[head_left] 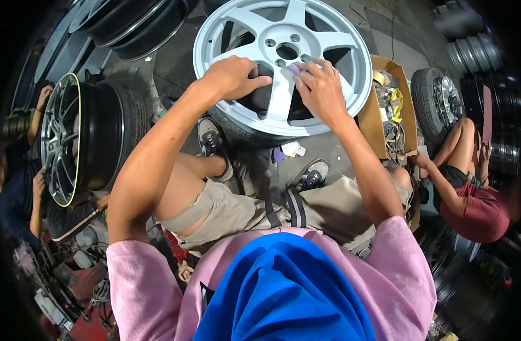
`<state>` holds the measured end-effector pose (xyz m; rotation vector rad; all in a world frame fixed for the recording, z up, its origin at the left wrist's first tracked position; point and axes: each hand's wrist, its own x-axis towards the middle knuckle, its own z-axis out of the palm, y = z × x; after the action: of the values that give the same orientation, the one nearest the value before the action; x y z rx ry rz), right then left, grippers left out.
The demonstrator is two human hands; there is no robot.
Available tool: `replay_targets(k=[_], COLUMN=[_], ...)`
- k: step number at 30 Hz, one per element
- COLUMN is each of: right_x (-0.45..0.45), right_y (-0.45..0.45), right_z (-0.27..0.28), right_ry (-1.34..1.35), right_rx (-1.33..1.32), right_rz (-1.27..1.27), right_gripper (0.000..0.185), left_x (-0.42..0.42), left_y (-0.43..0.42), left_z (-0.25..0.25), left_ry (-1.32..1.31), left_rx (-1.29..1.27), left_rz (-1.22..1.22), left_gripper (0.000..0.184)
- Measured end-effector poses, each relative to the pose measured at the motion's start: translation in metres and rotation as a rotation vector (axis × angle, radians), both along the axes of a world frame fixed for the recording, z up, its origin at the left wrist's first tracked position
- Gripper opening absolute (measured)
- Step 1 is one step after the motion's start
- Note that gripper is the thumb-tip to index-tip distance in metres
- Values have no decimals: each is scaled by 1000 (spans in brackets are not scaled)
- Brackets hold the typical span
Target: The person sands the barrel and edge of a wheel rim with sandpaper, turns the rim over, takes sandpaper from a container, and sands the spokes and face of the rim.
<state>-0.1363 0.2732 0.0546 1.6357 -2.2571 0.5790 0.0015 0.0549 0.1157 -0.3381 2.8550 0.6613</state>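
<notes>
A pale blue-white alloy wheel point(282, 105) lies face up in front of me, on top of a dark tire point(237, 126). My left hand point(233, 78) is curled over a left-hand spoke, thumb stretched toward the hub. On the lower spoke near the hub, my right hand point(323, 91) presses with bent fingers. A small purple piece of sandpaper point(294, 69) shows at its fingertips, mostly covered by them.
Right of the wheel stands a cardboard box point(373, 128) of tapes and tools. Purple and white scraps point(289, 150) lie between my shoes. At left, a person handles a tired wheel point(61, 139); another person point(476, 199) sits at right near a tire point(434, 105). Stacked rims point(141, 28) stand behind.
</notes>
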Motion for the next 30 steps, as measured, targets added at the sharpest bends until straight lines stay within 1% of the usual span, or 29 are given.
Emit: replay_targets(k=[1,2,4,5,6,7,8,9,10,12,14,16,17,18,20,21,22,23,24,26,28,29,30], right_x=[4,15,45,58,67,73,73,68,63,46,25,3,-3,-1,7,11,17,22,27,35,47,50,54], right_y=[2,10,33,45,54,62,64,59,60,63,61,66,69,67,63,63,60,58,56,47,33,28,24], right_z=[-1,-3,3,5,7,11,15,28,23,12,17,15,17,17,17,15,22,19,14,16,20,19,15], right_ry=[-19,-40,-69,-117,-129,-182,-233,-291,-296,-1016,-1511,-1715,-1781,-1783,-1505,-1536,-1491,-1442,-1389,-1480,-1496,-1486,-1325], right_rx=[-6,-8,-7,-6,-3,47,95,87,83,-102,-371,-681,-735,-741,-515,-459,-310,-264,-217,-190,-221,-218,-186], right_rz=[36,72,180,213,211,226,244,261,265,30,-333,-221,-173,-169,-314,-298,-311,-271,-231,-231,-208,-210,-213], right_gripper=[27,29,38,36,36,30,24,18,18,19,32,40,35,35,32,32,29,28,29,28,26,26,27], left_x=[-2,-5,-13,-16,-19,-23,-24,-24,-23,-23,-24,-14,-11,-9,-8,-11,-16,-19,-23,-32,-38,-42,-45], left_y=[-1,-4,-6,-8,-10,-11,-11,-11,-12,-8,-5,-2,1,5,11,13,14,15,13,7,0,-5,-8], left_z=[-9,-15,-16,-15,-12,-14,-17,-20,-23,-21,-13,-25,-31,-31,-41,-39,-36,-35,-37,-42,-52,-52,-49], left_ry=[50,49,-42,-50,-113,-174,-184,-166,-144,-204,-306,-271,-295,-332,-339,-341,-400,-456,-449,-405,-270,-265,-261], left_rx=[-3,0,29,33,84,133,134,183,230,240,303,323,331,323,244,244,237,234,240,278,310,315,322], left_rz=[-18,-13,5,8,10,9,7,-31,-66,-90,-131,-177,-169,-179,-207,-207,-183,-160,-163,-50,2,28,55], left_gripper=[65,65,69,69,70,71,71,72,72,70,73,82,90,95,102,102,104,106,106,100,88,88,90])
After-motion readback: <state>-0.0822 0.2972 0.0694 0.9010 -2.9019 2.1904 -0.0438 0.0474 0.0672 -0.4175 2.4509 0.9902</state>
